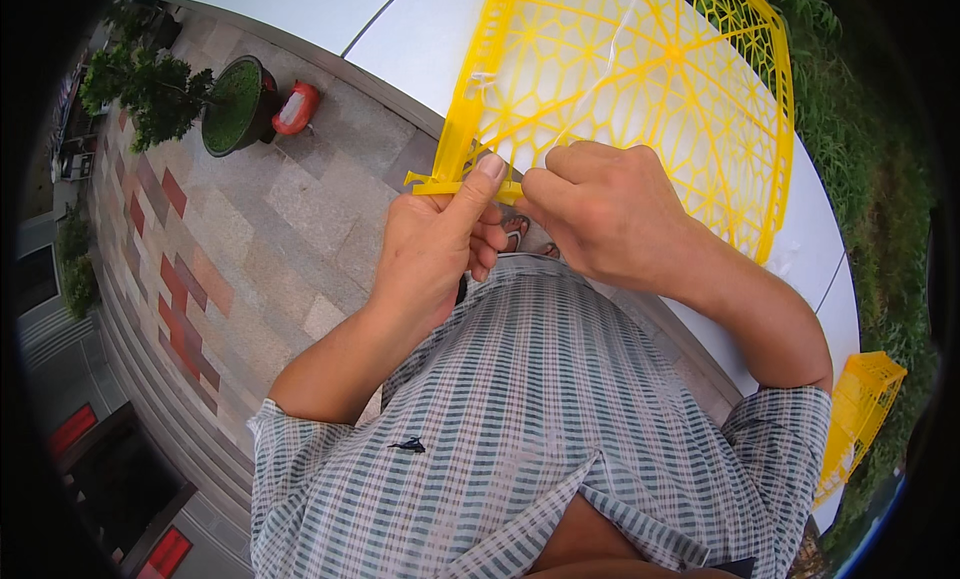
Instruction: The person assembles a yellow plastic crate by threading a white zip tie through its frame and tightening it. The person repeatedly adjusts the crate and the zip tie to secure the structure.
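Yellow lattice panel [675, 52] is apparently sitting part-tied, left hand [425, 241] pinching near-left strip [440, 189], right hand [612, 207] seemingly pinching white string [612, 54], near corner looking unfinished.

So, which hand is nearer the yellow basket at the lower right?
Right. The right hand lies up and left of the basket in the picture; the left hand is farther left again.

Smooth plastic latticework [675, 54], matt cloth shirt [530, 379].
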Tool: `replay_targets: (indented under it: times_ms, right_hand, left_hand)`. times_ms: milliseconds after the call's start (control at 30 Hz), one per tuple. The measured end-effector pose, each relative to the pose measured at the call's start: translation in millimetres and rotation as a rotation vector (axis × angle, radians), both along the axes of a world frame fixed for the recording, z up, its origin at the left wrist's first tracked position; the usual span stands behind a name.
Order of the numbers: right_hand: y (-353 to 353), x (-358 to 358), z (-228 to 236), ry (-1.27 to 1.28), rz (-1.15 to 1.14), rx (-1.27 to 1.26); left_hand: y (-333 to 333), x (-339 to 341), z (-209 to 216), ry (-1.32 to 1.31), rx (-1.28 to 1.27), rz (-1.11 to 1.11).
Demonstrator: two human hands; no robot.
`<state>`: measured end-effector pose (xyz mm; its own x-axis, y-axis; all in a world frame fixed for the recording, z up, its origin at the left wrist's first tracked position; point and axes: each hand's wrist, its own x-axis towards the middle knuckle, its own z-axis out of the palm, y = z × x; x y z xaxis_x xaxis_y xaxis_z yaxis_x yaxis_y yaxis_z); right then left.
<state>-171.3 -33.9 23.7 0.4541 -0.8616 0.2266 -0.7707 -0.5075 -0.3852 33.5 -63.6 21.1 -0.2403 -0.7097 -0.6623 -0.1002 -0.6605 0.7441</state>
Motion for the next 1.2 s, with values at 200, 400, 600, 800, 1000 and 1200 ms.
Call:
replay_targets:
  times_ms: [200, 400, 600, 800, 1000, 1200]
  right_hand:
    - [0, 0, 3, -0.016, 0.005, 0.038]
    - [-2, 0, 3, 0.01, 0.017, 0.042]
    - [-3, -3, 0, -0.059, 0.005, 0.013]
    - [-5, -6, 5, -0.004, -0.004, 0.06]
    - [-8, -10, 5, -0.022, -0.007, 0.072]
    - [-13, -13, 5, -0.051, 0.004, 0.043]
  left_hand:
    - [0, 4, 4, 0.219, 0.069, 0.023]
    - [0, 15, -5, 0.325, 0.058, -0.023]
    - [6, 16, -1, 0.105, -0.155, -0.191]
    - [-8, 39, -3, -0.268, -0.22, -0.492]
    - [-17, 66, 4, -0.733, -1.165, -0.824]
    - [-83, 140, 14, -1.363, -1.02, -0.968]
